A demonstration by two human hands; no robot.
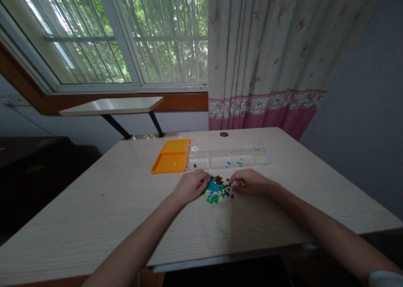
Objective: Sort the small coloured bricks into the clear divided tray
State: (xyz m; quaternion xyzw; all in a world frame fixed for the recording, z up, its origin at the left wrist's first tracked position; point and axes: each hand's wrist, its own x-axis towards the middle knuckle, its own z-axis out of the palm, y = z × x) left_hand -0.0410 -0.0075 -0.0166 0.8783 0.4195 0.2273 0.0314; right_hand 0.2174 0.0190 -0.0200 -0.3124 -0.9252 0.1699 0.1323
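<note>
A small heap of tiny plastic building bricks (215, 189), blue, green, brown and cream, lies on the table between my hands. My left hand (190, 187) rests against the heap's left side, fingers bent and thumb drawn in close to them. On the right edge, by some loose brown bricks (232, 196), my right hand (250, 181) has its fingers curled and thumb and forefinger near each other. Whatever either hand pinches is too small to make out. Behind the heap is a clear compartment tray (220, 162) holding a few brown, blue, green and yellow bricks in separate compartments.
An orange case (171, 162) stands open at the tray's left, with a small pale piece in it. The wooden table (103, 224) has a round brown cap (223, 134) near its back edge. A raised shelf (116, 105) stands at the back left, below the window; a curtain (252, 68) hangs behind.
</note>
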